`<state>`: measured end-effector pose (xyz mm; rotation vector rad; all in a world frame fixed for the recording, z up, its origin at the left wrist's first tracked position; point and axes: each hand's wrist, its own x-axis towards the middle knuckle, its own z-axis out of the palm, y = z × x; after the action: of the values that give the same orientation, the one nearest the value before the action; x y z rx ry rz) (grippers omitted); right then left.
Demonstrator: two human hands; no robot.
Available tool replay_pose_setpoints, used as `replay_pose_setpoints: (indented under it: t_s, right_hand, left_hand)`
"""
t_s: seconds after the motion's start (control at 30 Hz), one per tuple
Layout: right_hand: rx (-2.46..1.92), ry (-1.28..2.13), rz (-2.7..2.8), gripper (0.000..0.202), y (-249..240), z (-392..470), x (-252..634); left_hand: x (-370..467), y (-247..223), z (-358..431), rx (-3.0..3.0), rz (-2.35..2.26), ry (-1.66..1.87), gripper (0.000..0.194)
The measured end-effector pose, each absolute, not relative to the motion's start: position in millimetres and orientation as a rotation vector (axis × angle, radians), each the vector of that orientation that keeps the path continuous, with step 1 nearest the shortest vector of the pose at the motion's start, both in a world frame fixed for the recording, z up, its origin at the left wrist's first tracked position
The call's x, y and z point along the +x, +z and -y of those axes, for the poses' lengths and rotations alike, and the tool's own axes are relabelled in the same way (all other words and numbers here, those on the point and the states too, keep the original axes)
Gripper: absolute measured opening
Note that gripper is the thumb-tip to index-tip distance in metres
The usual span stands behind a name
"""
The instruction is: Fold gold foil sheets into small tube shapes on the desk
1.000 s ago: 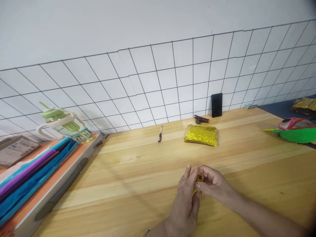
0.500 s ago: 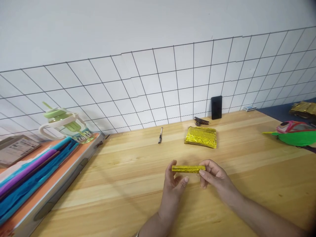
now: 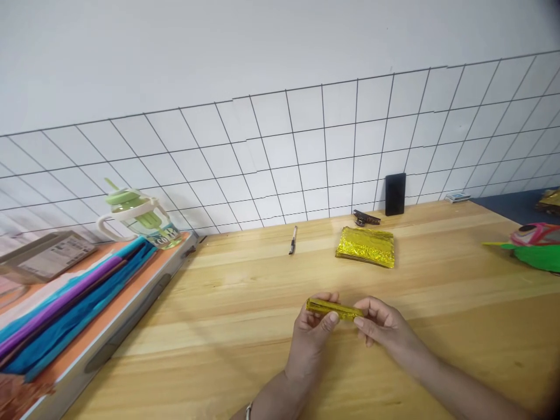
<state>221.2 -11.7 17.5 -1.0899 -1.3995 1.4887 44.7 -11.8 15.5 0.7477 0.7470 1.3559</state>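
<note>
A narrow folded strip of shiny gold foil paper is held level between my hands above the wooden table. My left hand grips its left end, thumb in front and fingers behind. The right end is pinched between the thumb and fingers of my right hand. Beyond the hands lies a stack of gold foil sheets. A hair claw clip sits just behind that stack, and a pen rests to its left.
At left, an orange-topped box carries blue and purple crepe paper, a small carton and a green-lidded bottle. A black phone-like slab leans on the tiled wall. A green and pink object is at right.
My left fingers have closed on the strip's left end, thumb now pressed to it. The strip has tilted, its right end lower. The whole view has shifted slightly left.
</note>
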Motion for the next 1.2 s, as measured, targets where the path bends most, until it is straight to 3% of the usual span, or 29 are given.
replay_pose_setpoints:
  t_s: [0.27, 0.4, 0.57, 0.73, 1.2]
  right_hand:
    - [-1.206, 1.281, 1.661, 0.019, 13, 9, 221]
    - [-1.259, 0.999, 1.705, 0.017, 23, 12, 220]
    - [-1.243, 0.787, 1.78, 0.013, 35, 17, 219]
    - [-1.144, 0.788, 1.863, 0.02, 35, 22, 216]
    - [-1.149, 0.984, 1.807, 0.008, 38, 24, 216]
  left_hand:
    - [44, 18, 10, 0.746, -0.767, 1.32, 0.04]
    - [45, 17, 10, 0.85, -0.784, 1.269, 0.042]
    - [50, 14, 16, 1.078, -0.727, 1.157, 0.034]
    - [52, 19, 26, 1.261, -0.679, 1.068, 0.034]
    - [53, 20, 36, 1.387, -0.83, 1.179, 0.062]
